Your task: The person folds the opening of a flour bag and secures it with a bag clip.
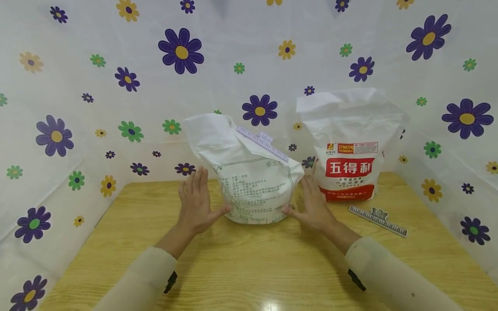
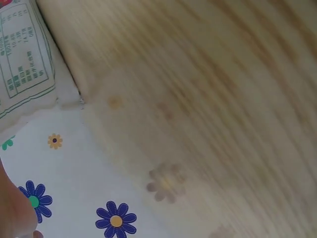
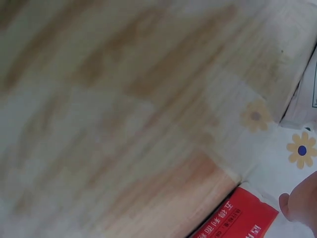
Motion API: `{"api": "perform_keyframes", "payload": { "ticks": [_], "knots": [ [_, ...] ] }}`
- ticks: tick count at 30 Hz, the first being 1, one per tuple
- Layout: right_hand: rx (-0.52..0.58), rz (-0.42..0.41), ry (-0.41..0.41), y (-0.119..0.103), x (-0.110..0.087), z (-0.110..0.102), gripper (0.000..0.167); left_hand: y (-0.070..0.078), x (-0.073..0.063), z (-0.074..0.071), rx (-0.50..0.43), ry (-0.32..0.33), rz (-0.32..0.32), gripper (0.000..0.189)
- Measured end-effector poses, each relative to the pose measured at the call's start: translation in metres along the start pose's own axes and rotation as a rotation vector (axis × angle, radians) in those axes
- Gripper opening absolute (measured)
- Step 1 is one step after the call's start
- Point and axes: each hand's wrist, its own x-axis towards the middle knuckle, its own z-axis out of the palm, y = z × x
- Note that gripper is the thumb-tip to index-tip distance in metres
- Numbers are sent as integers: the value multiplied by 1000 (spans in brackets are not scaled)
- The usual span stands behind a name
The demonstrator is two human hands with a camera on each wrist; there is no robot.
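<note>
A white bag with green print [image 1: 253,194] stands on the table, its top folded over and leaning left. A purple sealing clip [image 1: 262,143] lies slanted along the fold. My left hand [image 1: 196,203] is at the bag's left side, fingers straight and pointing up, thumb toward its lower edge. On the other side, my right hand [image 1: 314,205] mirrors it, thumb at the bag's lower right. The left wrist view catches a printed corner of this white bag [image 2: 27,54] above the table. In the right wrist view, part of my right hand [image 3: 303,201] shows at the edge.
Just right of my right hand stands a white and red flour bag [image 1: 348,168], upright. A sealing clip with a piano-key pattern [image 1: 378,220] lies in front of it on the wooden table [image 1: 249,268]. Flower-patterned cloth [image 1: 218,86] surrounds the table at the back and sides.
</note>
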Motion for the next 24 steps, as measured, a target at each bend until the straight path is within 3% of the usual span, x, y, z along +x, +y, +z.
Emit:
{"api": "perform_keyframes", "payload": {
  "ticks": [3,7,10,18,24],
  "knots": [
    [4,15,-29,-1,0,2,110,-2,1,2,-7,-66,4,130],
    [-4,30,-84,-3,-1,6,106,-2,0,5,-19,-221,-8,123],
    [-27,10,-101,-5,-1,8,100,-2,-1,9,-4,-297,-9,119],
    [-163,-67,-118,-6,2,16,78,1,-3,22,71,-319,49,103],
    [-220,-55,-111,-6,6,18,75,4,2,28,103,-315,54,96]
  ]
}}
